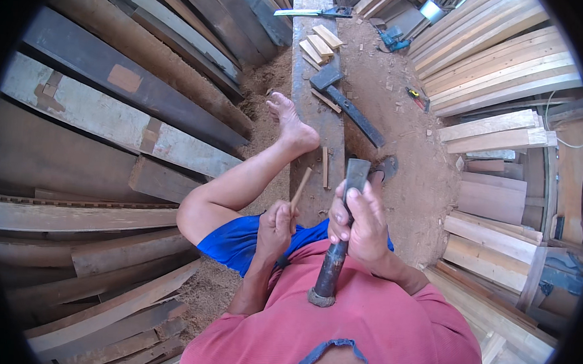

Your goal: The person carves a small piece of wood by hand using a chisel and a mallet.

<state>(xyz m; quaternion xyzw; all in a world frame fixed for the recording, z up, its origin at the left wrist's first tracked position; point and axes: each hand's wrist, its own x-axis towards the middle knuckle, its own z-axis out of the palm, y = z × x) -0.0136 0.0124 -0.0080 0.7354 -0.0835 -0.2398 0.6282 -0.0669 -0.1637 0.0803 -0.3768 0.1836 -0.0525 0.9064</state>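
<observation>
Both hands are closed on something as I watch from the head view; the left hand [274,228] is curled shut around the lower end of a thin wooden stick [299,190], which stands tilted up and to the right with its tip over the beam [313,111], so I judge it is held steady there to be worked on; the right hand [360,219] is wrapped tight around the dark handle of a hatchet [340,233], gripping high, close under the blade, which I read as a choke for short, controlled strokes; the flat grey blade rises above the fingers, just right of the stick, and the handle's butt, bound with a rough ring, points back at the red shirt [376,329]. The beam is a long, weathered grey timber that serves as the counter; a bare foot [293,122] rests on it, seemingly bracing it; small pale wood blocks [318,45], a dark heavy mallet [344,101] and a slim splinter [324,167] lie along it; a handsaw [312,12] lies at its far end. Sawdust and reddish dirt cover the floor [409,161]; rough planks [112,115] are stacked at left, cleaner pale boards [498,67] at right.
</observation>
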